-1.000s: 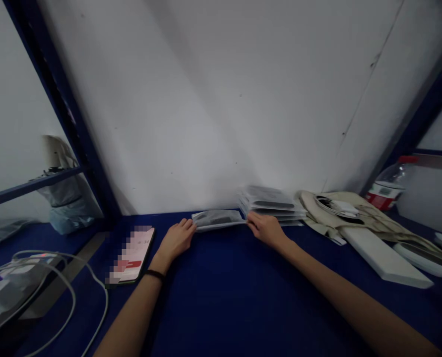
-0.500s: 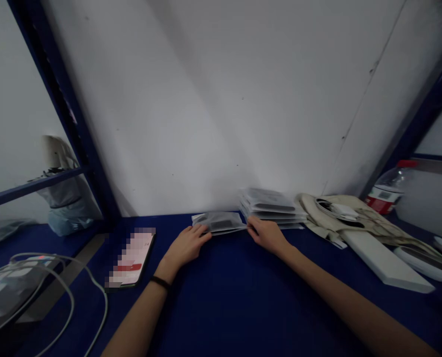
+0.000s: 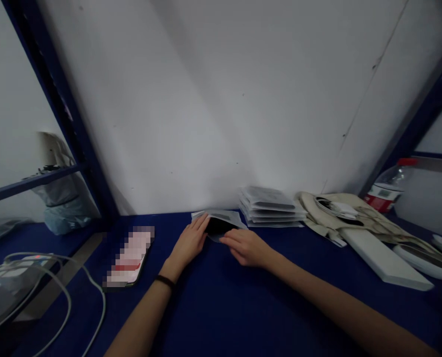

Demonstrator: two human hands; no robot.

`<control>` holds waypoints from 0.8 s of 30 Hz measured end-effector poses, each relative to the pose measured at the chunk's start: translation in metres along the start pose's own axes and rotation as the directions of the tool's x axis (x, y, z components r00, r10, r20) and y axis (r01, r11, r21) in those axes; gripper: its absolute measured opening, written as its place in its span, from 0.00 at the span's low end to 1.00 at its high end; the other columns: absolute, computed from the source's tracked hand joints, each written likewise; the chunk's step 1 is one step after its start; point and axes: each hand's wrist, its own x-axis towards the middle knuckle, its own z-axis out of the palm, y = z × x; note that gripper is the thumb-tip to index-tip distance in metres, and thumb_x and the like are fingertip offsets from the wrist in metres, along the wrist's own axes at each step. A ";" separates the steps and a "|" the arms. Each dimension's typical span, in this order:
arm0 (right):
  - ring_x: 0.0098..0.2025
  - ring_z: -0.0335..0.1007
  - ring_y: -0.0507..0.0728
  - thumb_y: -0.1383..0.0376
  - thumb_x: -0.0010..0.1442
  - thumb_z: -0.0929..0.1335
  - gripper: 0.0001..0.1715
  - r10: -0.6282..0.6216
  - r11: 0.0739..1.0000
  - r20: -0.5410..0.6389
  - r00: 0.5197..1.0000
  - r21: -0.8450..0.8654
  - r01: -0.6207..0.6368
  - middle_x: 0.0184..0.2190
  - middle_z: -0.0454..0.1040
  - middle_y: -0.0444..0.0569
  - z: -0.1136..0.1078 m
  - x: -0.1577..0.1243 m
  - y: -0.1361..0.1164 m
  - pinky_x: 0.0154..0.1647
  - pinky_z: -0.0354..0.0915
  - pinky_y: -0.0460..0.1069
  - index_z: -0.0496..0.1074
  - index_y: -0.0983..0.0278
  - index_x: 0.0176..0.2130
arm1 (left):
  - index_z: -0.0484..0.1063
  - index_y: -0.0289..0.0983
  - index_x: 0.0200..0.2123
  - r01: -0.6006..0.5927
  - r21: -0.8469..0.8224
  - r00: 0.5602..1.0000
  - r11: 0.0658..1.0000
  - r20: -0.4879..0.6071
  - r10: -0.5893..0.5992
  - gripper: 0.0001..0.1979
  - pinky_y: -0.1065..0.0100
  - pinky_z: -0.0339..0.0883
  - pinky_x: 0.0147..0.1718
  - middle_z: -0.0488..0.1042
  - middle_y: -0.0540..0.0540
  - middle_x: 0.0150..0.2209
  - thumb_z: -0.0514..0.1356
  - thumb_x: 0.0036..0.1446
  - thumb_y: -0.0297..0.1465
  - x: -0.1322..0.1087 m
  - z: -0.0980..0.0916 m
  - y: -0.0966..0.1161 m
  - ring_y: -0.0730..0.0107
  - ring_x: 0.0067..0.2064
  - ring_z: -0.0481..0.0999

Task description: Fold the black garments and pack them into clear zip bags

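A translucent white plastic packet lies near the back edge of the blue tabletop, its near side lifted to show a dark inside or dark item. At its left edge is my left hand, fingers together on top and thumb at the near side, closed on the packet. My right hand pinches the packet's near edge, with the fingertips pressed together. Just to the right, against the wall, stands a stack of similar flat packets.
On the left lie a phone with a lit screen and a power strip with looping white cables. On the right are a beige cloth bag, a long white box, a white rounded device and a red-capped bottle.
My right hand has moved left and nearer, from the packet's right corner to its near edge. The packet's near side has parted, showing the dark inside. My left hand remains at the left edge.
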 end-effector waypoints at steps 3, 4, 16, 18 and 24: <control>0.46 0.66 0.58 0.73 0.54 0.59 0.22 0.043 0.999 -0.022 0.999 0.018 -0.043 0.44 0.71 0.55 0.015 0.015 -0.007 0.45 0.65 0.53 0.66 0.65 0.48 | 0.49 0.39 0.59 0.006 -0.053 1.000 0.999 -0.021 -0.007 0.28 0.58 0.56 0.54 0.55 0.41 0.61 0.48 0.55 0.23 0.001 0.004 -0.002 0.66 0.61 0.54; 0.50 0.64 0.58 0.73 0.54 0.59 0.23 0.108 0.994 -0.033 0.994 0.016 -0.108 0.47 0.69 0.56 0.020 0.021 -0.007 0.48 0.63 0.54 0.64 0.66 0.50 | 0.50 0.39 0.59 0.007 -0.064 1.000 0.998 -0.026 -0.009 0.28 0.58 0.56 0.55 0.56 0.41 0.60 0.49 0.54 0.23 0.001 0.004 -0.002 0.66 0.61 0.54; 0.51 0.64 0.61 0.71 0.54 0.62 0.24 0.523 0.840 0.144 0.840 0.084 -0.537 0.49 0.69 0.58 0.051 0.043 0.009 0.52 0.60 0.55 0.63 0.68 0.52 | 0.55 0.38 0.57 0.045 -0.081 0.999 0.996 0.020 -0.044 0.26 0.57 0.54 0.56 0.57 0.41 0.60 0.50 0.53 0.23 -0.001 0.006 -0.002 0.65 0.60 0.55; 0.51 0.65 0.59 0.74 0.53 0.62 0.23 0.452 0.869 0.141 0.881 0.156 -0.470 0.49 0.70 0.57 0.047 0.036 0.010 0.52 0.60 0.54 0.65 0.68 0.50 | 0.56 0.38 0.56 0.046 -0.097 0.999 0.994 0.026 -0.044 0.27 0.57 0.54 0.56 0.57 0.41 0.60 0.51 0.52 0.22 -0.001 0.006 -0.003 0.65 0.60 0.55; 0.53 0.63 0.58 0.75 0.52 0.62 0.25 0.317 0.754 0.183 0.930 0.546 -0.365 0.50 0.70 0.52 0.028 0.009 0.019 0.56 0.56 0.58 0.69 0.63 0.49 | 0.59 0.37 0.54 0.047 -0.138 0.993 0.989 0.115 -0.031 0.28 0.59 0.55 0.56 0.61 0.42 0.58 0.52 0.48 0.19 -0.001 -0.001 -0.003 0.65 0.58 0.59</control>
